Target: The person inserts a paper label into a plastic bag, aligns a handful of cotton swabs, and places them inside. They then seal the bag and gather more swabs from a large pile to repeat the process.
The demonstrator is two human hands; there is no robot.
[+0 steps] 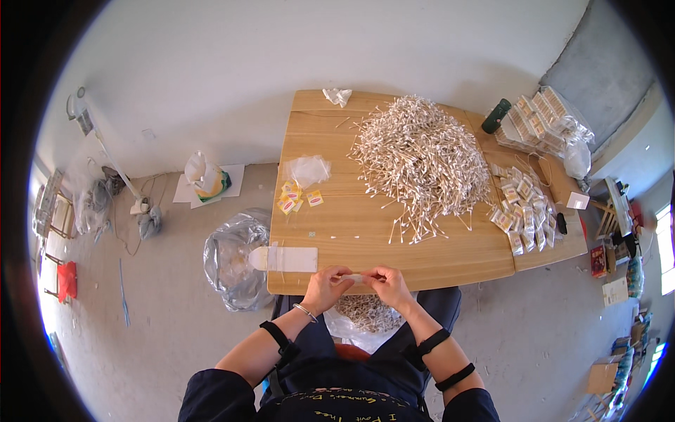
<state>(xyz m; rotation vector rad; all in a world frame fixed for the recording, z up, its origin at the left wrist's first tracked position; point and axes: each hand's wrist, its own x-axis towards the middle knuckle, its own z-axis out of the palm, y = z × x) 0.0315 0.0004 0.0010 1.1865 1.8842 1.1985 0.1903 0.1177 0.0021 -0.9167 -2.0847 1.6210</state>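
Note:
Close to the table's near edge, both my hands meet over a small white bundle (356, 278), too small to tell exactly what it is. My left hand (326, 287) pinches its left end, and my right hand (388, 284) has its fingers closed on the right end. A white paddle-shaped board (295, 259) lies flat just left of my left hand. Farther off spreads a large heap of cotton swabs (422, 158). Small yellow-and-white cards (290, 200) and a stack of clear plastic bags (308, 171) rest toward the table's left side.
Small filled packs (524, 214) are piled on the table's right side, with a dark green bottle (496, 116) and stacked packed trays (541, 123) behind. Below my hands, a plastic bag holds more swabs (368, 314). A large clear bag (235, 264) stands on the floor at left.

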